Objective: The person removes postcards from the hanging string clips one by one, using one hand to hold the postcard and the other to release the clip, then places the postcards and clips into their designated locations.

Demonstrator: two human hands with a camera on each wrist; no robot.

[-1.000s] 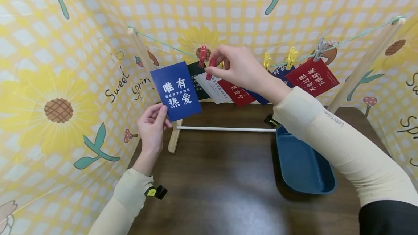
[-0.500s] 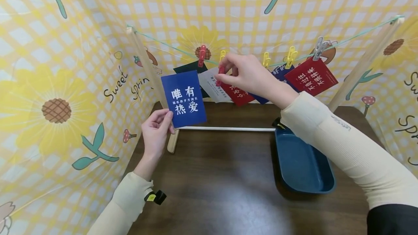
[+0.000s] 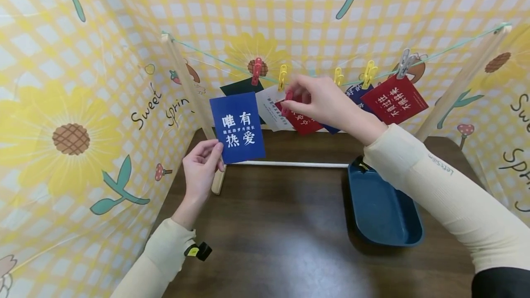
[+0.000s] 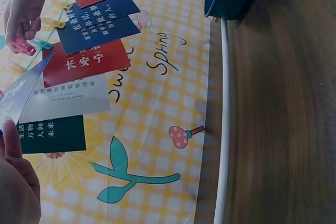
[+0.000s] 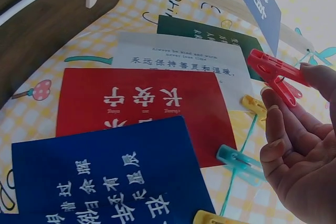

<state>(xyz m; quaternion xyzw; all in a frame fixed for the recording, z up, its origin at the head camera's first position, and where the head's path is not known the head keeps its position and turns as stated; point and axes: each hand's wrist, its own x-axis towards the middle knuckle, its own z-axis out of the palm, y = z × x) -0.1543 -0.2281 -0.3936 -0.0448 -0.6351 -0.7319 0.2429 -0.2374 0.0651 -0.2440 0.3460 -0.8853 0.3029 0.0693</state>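
Observation:
My left hand [image 3: 200,167] pinches a blue card [image 3: 238,128] with white lettering by its lower left corner, in front of the left end of the string. Between thumb and fingers of my right hand [image 3: 319,102] is a red clothespin [image 5: 275,72], apart from the string in the right wrist view. Beyond it, several cards hang from the green string [image 3: 207,54]: a dark green card [image 4: 55,135], a white card [image 4: 73,98], a red card [image 5: 142,108] and blue ones. The right hand hides part of the row in the head view.
Wooden posts [image 3: 463,84] carry the string's ends; a white rod [image 3: 290,164] runs low between them. A blue tray [image 3: 385,210] stands on the brown table [image 3: 281,224], under the right forearm. Yellow checked cloth [image 3: 290,8] surrounds the back and sides.
My left hand has moved right and slightly down with the blue card. My right hand has carried the red clothespin right and a little down, uncovering a yellow clothespin on the string.

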